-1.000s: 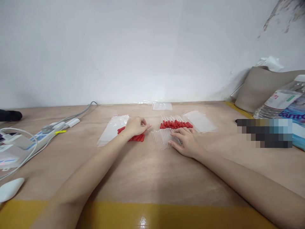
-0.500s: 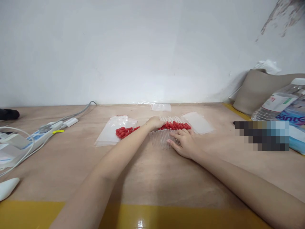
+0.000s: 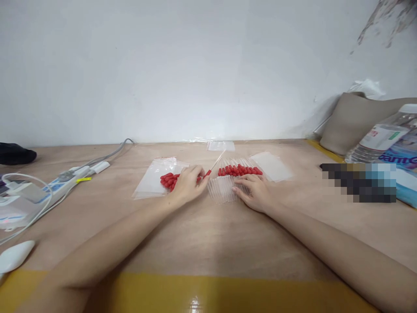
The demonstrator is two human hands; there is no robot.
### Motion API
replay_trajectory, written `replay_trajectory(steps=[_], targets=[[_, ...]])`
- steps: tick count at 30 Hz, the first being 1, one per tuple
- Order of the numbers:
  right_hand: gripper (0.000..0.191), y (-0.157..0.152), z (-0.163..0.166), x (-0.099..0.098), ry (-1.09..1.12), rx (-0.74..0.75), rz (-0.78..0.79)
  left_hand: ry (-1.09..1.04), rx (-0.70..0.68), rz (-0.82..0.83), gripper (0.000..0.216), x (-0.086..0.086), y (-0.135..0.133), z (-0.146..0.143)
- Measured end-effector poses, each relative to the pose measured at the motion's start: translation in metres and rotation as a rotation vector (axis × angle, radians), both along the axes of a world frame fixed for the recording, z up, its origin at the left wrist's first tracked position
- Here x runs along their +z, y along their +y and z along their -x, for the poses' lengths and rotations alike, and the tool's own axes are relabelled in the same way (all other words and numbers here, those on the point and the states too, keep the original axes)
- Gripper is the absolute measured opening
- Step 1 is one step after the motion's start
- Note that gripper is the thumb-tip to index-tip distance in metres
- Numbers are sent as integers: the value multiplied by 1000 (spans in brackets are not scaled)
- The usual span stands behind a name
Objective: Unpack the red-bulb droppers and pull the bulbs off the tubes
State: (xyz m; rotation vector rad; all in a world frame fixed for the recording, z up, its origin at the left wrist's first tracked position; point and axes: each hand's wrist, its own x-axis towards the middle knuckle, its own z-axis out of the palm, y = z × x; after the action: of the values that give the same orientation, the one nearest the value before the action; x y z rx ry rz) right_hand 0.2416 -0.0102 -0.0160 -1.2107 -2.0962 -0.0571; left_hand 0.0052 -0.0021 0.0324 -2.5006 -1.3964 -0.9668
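Note:
My left hand (image 3: 189, 183) is closed on the red rubber bulb of a glass dropper (image 3: 215, 162), whose thin clear tube points up and away. Beneath and left of that hand lies a pile of red rubber bulbs (image 3: 167, 180), partly covered by it. To its right stretches a row of red bulbs (image 3: 243, 170) with clear tubes fanning toward the wall. In front of that row lie bare clear glass tubes (image 3: 221, 190). My right hand (image 3: 253, 191) rests at their right end, fingers stretched out over them and nothing gripped.
Clear plastic bags lie at left (image 3: 148, 184), at right (image 3: 273, 165) and by the wall (image 3: 220, 146). A power strip (image 3: 57, 189) with cables and a white mouse-like object (image 3: 16, 256) are at left. A water bottle (image 3: 374, 139) stands at right.
My left hand has moved left and nearer, from the red-bulb row to the bulb pile, with a dropper now visible in it. My right hand has barely shifted.

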Motion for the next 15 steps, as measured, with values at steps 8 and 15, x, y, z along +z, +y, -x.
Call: replay_trajectory(steps=[8,15], targets=[[42,-4,-1,7,74,3,-275,20,-203,-238,16,-38,-16,16],[33,-10,21,11,-219,211,-293,74,-318,-340,12,-35,-15,10]])
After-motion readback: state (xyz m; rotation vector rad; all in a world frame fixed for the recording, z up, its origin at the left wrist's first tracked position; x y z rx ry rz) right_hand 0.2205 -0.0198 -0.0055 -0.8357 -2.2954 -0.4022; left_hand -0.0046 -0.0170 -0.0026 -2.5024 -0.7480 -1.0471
